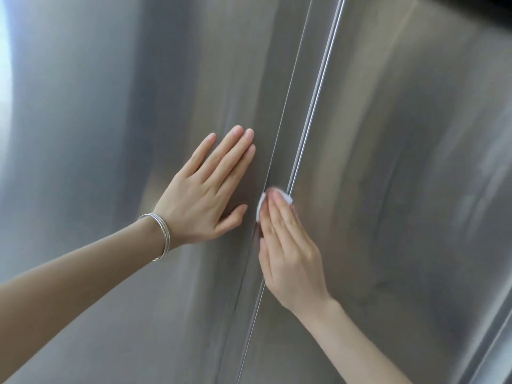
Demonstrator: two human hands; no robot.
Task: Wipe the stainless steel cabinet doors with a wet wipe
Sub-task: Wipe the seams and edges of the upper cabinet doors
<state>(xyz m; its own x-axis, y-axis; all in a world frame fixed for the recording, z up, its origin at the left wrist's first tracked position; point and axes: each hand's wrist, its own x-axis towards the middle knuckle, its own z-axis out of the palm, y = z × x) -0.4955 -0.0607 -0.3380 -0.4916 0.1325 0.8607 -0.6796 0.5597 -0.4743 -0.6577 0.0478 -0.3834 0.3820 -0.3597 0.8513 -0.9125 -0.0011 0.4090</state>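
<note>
Here, the wet wipe (260, 210) is found pressed against the steel right on the seam (313, 106) between the two cabinet doors. It is mostly hidden under the fingertips (277, 206) of the right hand (291, 250), with white corners shown only at 9 and 1 o'clock of them. Those fingers are held straight and close together, laid over the wipe rather than curled round it.

The seam's long axis is run from 1 o'clock at the top of the view to 7 o'clock at the bottom. The right hand is aligned almost along it, fingertips toward 12 o'clock. A stroke along that line is judged to be what the coming move calls for.

At 9 o'clock from the wipe, near but apart, the left hand (205, 198) is laid flat on the left door (97, 134), fingers straight and holding nothing. A bracelet (163, 236) is worn at its wrist. Faint streaks are seen on the right door (415, 162) at 3 o'clock.
</note>
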